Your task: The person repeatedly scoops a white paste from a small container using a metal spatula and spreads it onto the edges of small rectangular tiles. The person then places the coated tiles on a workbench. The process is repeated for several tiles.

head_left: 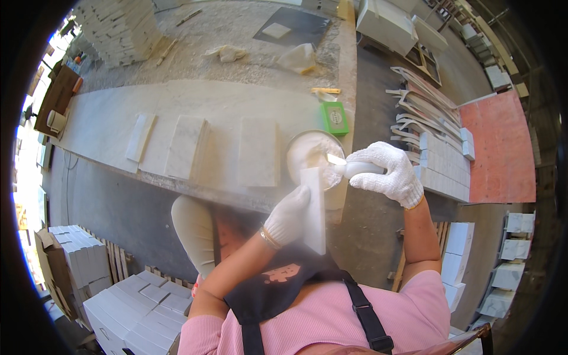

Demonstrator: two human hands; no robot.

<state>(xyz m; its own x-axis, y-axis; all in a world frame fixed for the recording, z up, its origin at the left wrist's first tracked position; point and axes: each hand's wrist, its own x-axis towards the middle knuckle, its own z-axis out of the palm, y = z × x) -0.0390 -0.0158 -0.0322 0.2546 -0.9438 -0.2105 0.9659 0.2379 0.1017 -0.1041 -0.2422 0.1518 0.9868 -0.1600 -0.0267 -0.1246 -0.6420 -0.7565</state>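
Observation:
My left hand, in a white glove, grips a white stone tile that stands on edge beside the bench. My right hand, in a white knit glove, is closed round the pale handle of a putty knife. Its short blade is over a round bowl of white paste or powder; whether it touches the contents I cannot tell. The tile's upper end overlaps the bowl's near side in view. Just beyond the bowl sits a green box.
Flat tiles lie in a row on the dusty bench to the left. A yellow-handled tool rests behind the green box. Stacked tiles stand on the right, and boxes at the lower left.

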